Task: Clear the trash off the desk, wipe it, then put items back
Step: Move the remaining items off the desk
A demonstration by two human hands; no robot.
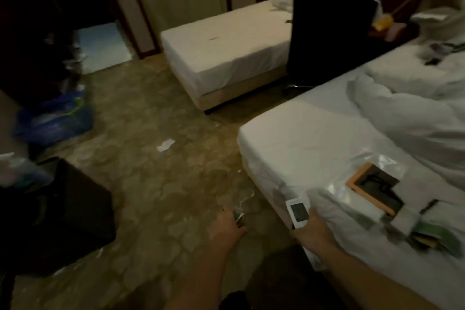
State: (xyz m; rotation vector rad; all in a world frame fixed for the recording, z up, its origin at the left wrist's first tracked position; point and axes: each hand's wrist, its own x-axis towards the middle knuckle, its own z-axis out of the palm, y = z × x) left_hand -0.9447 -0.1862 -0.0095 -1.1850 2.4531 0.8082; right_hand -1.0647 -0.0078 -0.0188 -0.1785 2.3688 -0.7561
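My right hand [312,230] grips a white remote control [297,212] with a grey screen, at the near corner of the bed [297,138]. My left hand [227,225] hangs over the carpet and pinches a small dark packet with a clear plastic wrapper [239,205] trailing from it. On the bed near the remote lie a sheet of clear plastic [372,161], an orange-edged black tray [372,187] and some small boxes and green packets [425,231]. The desk is out of view.
A second bed [226,53] stands across the room, a black chair [329,35] between the two. A scrap of white paper [165,145] lies on the carpet. A blue bag [55,118] and a black box [63,214] sit at the left. A rumpled duvet [407,113] covers the near bed.
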